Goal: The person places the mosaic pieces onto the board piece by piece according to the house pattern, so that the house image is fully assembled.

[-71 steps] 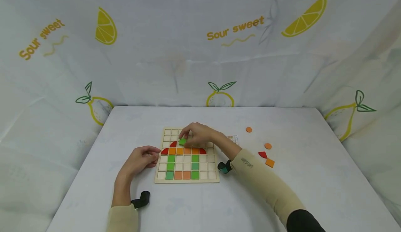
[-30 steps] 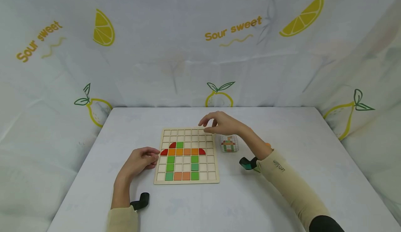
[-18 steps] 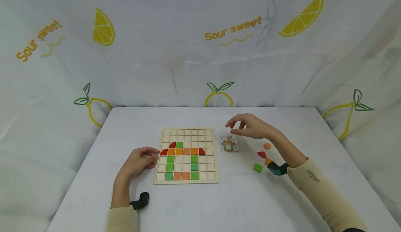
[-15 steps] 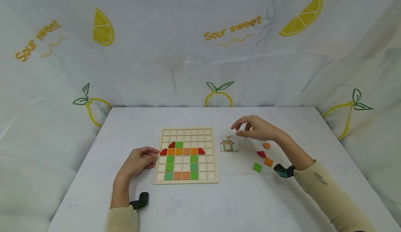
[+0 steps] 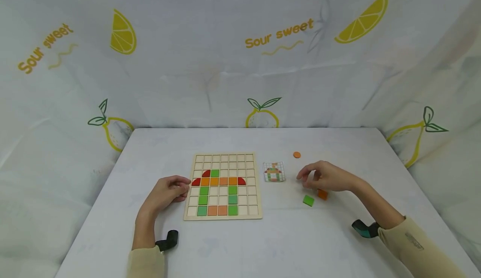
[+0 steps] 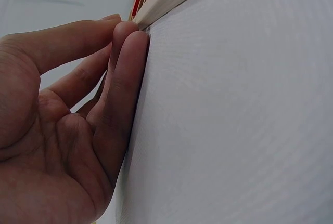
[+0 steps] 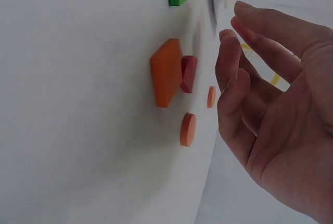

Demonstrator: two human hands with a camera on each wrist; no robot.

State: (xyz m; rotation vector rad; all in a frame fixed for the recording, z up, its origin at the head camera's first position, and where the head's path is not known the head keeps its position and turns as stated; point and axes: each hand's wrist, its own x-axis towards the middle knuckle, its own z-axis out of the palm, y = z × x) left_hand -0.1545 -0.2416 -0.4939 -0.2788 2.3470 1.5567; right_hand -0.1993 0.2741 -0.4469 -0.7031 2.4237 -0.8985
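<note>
A wooden grid board [image 5: 242, 158] lies on the table in the head view. Set in its cells are red quarter-round tiles [image 5: 241, 181], several orange squares [image 5: 214, 181] and several green squares [image 5: 215, 173]. My left hand [image 5: 165, 192] rests by the board's left edge, fingers relaxed, fingertips at the rim in the left wrist view. Over the loose tiles hovers my right hand [image 5: 328, 175], thumb and fingers apart with nothing between them. Under it in the right wrist view are an orange square [image 7: 166, 73], a red tile [image 7: 189, 73] and an orange disc [image 7: 188, 129].
A small pattern card [image 5: 274, 172] lies right of the board, showing a similar coloured design. Another orange disc [image 5: 297, 155] is behind it. A loose green square [image 5: 308, 200] sits in front of the right hand. A lemon-print cloth [image 5: 210, 82] hangs behind the table.
My right hand placed a green square on the board and let go. It then swung right and came down over the loose tiles. The left hand stayed at the board's edge.
</note>
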